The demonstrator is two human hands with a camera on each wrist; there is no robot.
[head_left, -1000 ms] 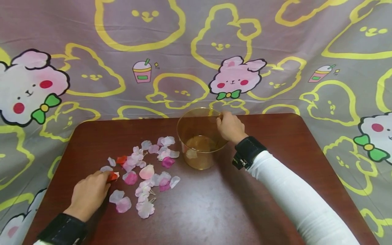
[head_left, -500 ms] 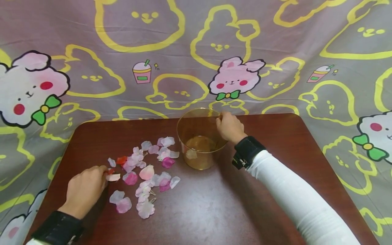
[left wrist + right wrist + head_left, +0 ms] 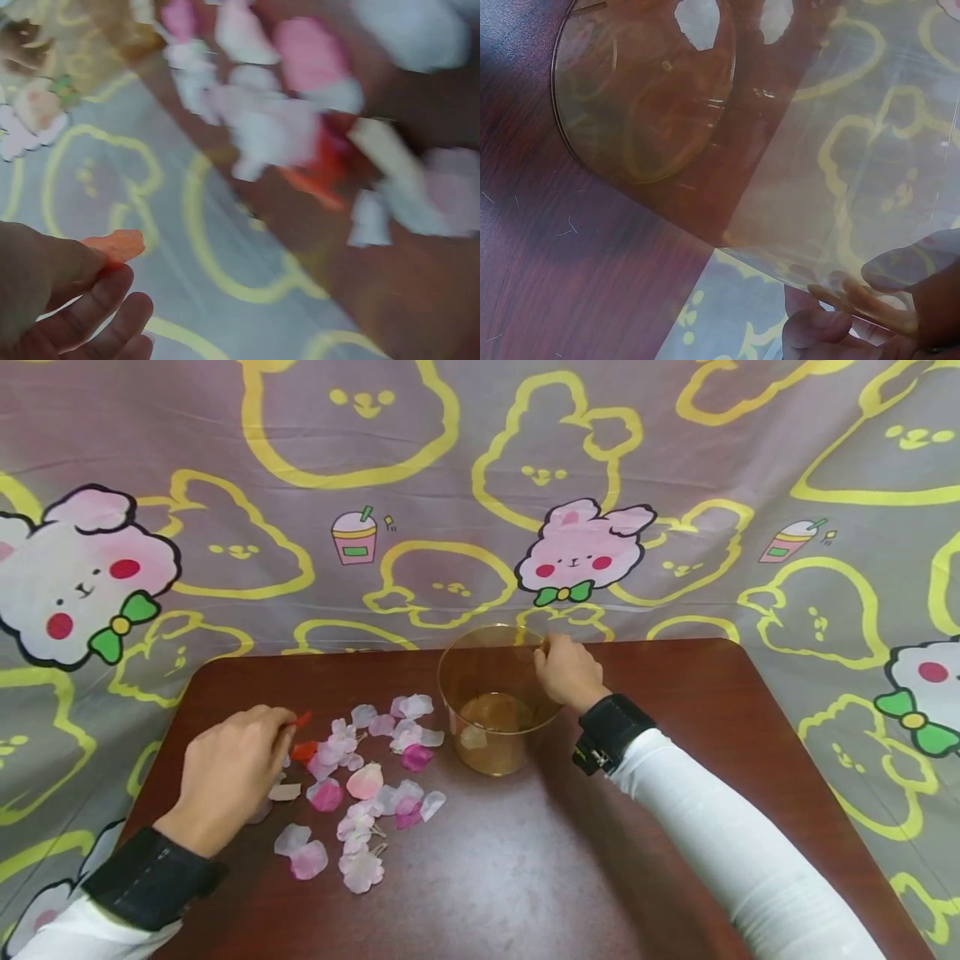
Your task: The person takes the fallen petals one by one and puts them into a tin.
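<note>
Petal lifted, cup steadied

Blur smears the left-wrist view, so the heap of pink, white and red fabric petals reads there only as soft blotches. The right wrist view cuts the right hand off at the frame's corner, and the cup's far wall shows just as a tinted film over the cloth pattern.

The left hand hangs above the left end of the petal heap, thumb and forefinger pinched together on a small thin orange-red fabric petal, which pokes out past the fingertips clear of the counter. The right hand sits at the right rim of the clear amber plastic cup, fingers curled over the rim and clamped on it; the cup stands upright just right of the petals.

Petals look limp, matte and rounded. The counter is dark reddish wood-grain with rounded corners, against a grey cloth printed with yellow-outlined bunnies
</note>
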